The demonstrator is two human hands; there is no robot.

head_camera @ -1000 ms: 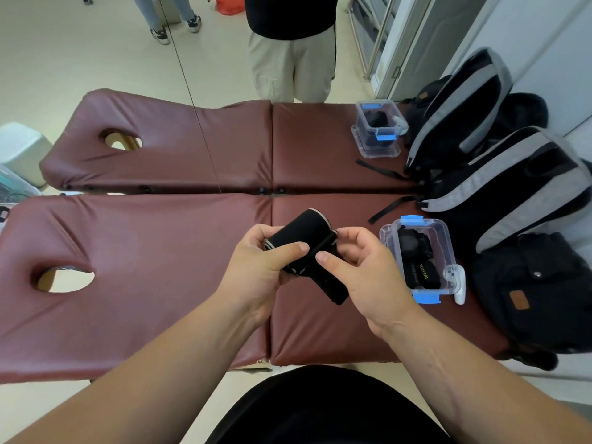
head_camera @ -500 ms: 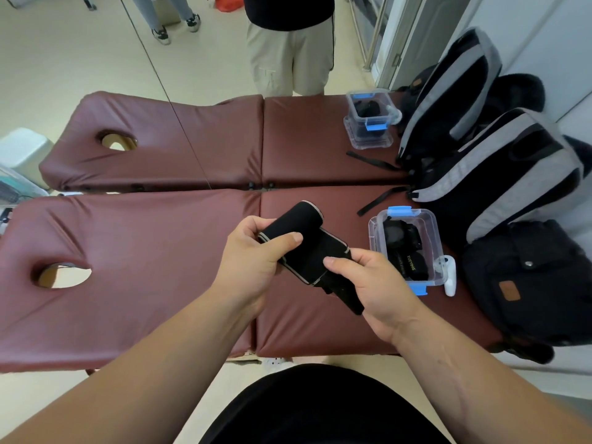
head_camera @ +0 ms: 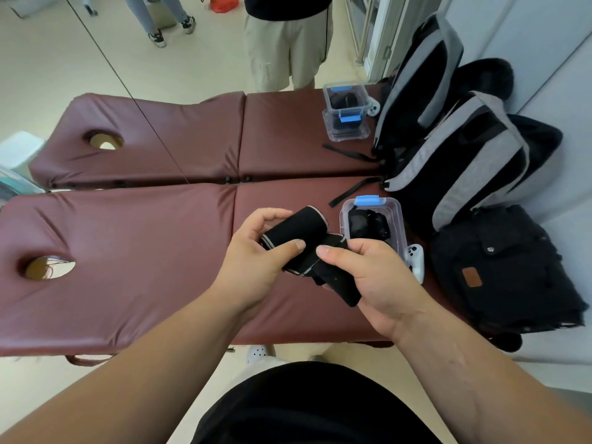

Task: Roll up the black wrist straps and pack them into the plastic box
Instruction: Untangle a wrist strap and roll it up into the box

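Observation:
A black wrist strap (head_camera: pixel 299 230) with a pale edge is partly rolled into a cylinder above the maroon massage table (head_camera: pixel 128 267). My left hand (head_camera: pixel 259 251) grips the rolled part, thumb on top. My right hand (head_camera: pixel 368 270) pinches the loose tail of the strap, which hangs down past my palm. Just right of my hands stands the open clear plastic box (head_camera: pixel 400 219) with blue latches, holding black straps.
A second clear box (head_camera: pixel 347 107) sits on the far table. Grey-and-black backpacks (head_camera: pixel 464 161) and a black bag (head_camera: pixel 499 267) crowd the right side. A white controller (head_camera: pixel 415 262) lies beside the near box. A person (head_camera: pixel 286 43) stands beyond the tables.
The roll has shifted slightly right, toward the box. My right hand has slid along the tail and closed its grip nearer the roll.

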